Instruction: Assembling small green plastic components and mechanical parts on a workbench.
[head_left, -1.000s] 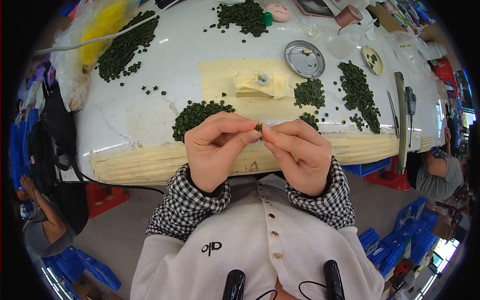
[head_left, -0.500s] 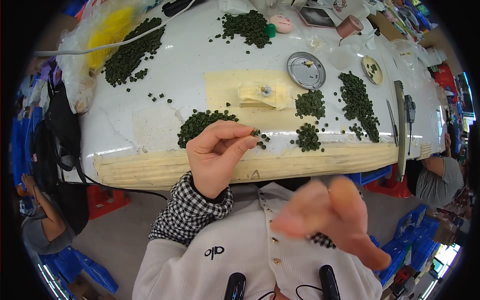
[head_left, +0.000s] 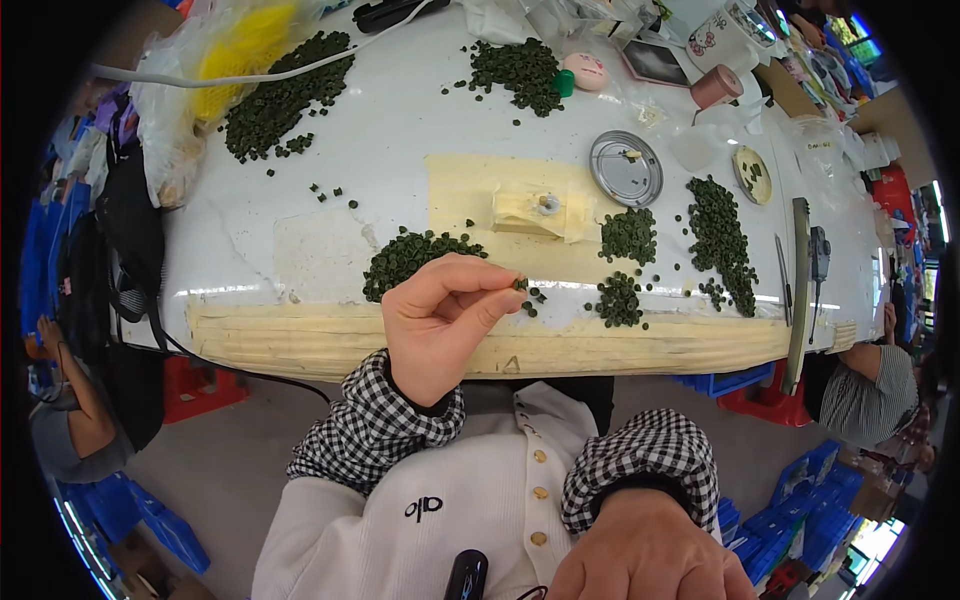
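My left hand (head_left: 440, 320) is raised over the near edge of the white table (head_left: 400, 150), pinching a small dark green round part (head_left: 520, 284) between thumb and forefinger. Just beyond it lies a heap of the same green parts (head_left: 405, 258). My right hand (head_left: 645, 550) is low by my waist at the bottom edge, seen from the back; its fingers are hidden. Smaller green heaps (head_left: 628, 235) sit to the right, near a taped-down small metal fixture (head_left: 547, 205).
Larger green heaps lie at far left (head_left: 275, 95), far centre (head_left: 515, 65) and right (head_left: 720, 240). A round metal lid (head_left: 625, 168), a long metal bar (head_left: 797, 290), a yellow bag (head_left: 235, 45) and other people (head_left: 865, 385) at both sides surround the table.
My right hand left the part it shared with the left hand, swung down and now rests low by my waist. The left hand keeps the part pinched and has barely moved.
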